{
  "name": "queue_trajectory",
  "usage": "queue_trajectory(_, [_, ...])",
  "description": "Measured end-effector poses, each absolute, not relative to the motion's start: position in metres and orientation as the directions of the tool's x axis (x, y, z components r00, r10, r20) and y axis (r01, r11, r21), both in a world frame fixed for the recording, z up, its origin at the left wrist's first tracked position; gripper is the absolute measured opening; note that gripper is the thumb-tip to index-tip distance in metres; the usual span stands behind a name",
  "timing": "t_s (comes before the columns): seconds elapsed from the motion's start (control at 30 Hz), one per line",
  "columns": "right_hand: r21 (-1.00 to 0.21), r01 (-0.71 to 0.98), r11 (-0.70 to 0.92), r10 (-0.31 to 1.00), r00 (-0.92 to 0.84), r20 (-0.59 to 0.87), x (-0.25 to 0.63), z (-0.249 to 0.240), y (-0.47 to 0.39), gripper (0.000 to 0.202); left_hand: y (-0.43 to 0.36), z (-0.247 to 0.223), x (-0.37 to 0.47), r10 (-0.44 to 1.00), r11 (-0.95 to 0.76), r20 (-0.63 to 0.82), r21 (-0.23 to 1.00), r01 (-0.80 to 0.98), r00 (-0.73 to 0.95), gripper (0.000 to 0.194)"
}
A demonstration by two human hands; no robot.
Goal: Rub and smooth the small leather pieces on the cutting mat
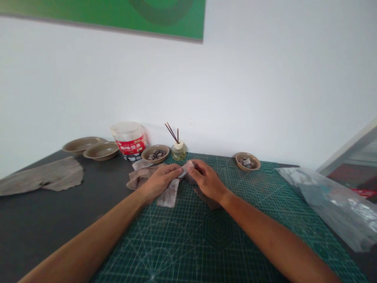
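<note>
My left hand [159, 180] is closed on a pale grey-pink cloth strip [168, 195], whose end hangs below the fingers over the green mat. My right hand [207, 181] pinches the same strip a little to the right, so a short folded stretch lies between both thumbs. Under the right hand a darker brown piece of cloth [207, 199] shows; whether the fingers also hold it is hidden. Behind the left wrist lies a crumpled brownish cloth [136, 177], close to the hand.
A green cutting mat [182, 243] covers the dark table. At the back stand two brown bowls [101, 151], a plastic tub [129, 137], bowls of small grey pieces [156, 159] [251, 168] and a reed diffuser [178, 151]. Cloth [59, 175] lies left, a clear plastic bag [332, 204] right.
</note>
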State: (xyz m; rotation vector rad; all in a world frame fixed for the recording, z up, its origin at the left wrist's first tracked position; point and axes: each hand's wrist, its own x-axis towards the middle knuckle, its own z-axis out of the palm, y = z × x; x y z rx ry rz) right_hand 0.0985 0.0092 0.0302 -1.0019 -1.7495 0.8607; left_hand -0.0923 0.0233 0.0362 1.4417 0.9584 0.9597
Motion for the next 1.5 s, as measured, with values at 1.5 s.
queue_trajectory(1.5, [-0.998, 0.062, -0.018, 0.676, -0.734, -0.058, 0.109, 0.020, -0.004, 0.039, 0.003, 0.017, -0.070, 0.993, 0.029, 0.026, 0.890, -0.456, 0.114, 0.026])
